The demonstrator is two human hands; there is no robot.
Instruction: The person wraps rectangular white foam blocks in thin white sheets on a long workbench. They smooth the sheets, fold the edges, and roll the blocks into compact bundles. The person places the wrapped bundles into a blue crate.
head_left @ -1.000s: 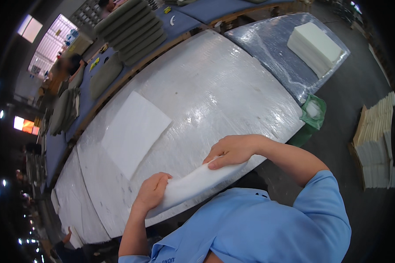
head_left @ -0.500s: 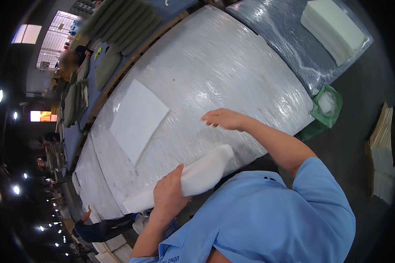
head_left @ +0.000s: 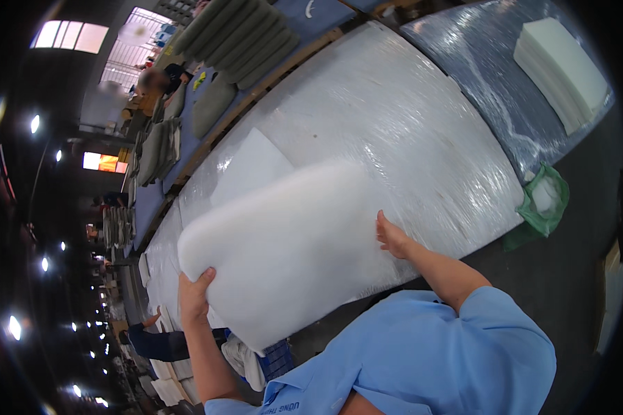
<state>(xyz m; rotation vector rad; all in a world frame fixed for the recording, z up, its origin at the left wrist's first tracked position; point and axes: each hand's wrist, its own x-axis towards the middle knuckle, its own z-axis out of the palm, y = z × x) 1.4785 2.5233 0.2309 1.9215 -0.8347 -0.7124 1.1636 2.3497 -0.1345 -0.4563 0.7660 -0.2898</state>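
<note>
A thick, soft white pad with rounded corners is spread in front of me, tilted above the table. My left hand grips its left edge, thumb on the upper face and the other fingers hidden beneath. At the right edge is my right hand, its fingers apart; whether they touch the pad I cannot tell. Behind the pad, a flat white sheet lies on the table, partly covered from view.
The plastic-wrapped table stretches away. A stack of white sheets sits far right, above a green bag. Grey-green cushions are piled on a blue table. Co-workers stand at the far left and lower left.
The pad, bunched narrow under my left hand before, is now opened out flat. My left hand moved left with its edge; my right hand came down beside its right edge.
</note>
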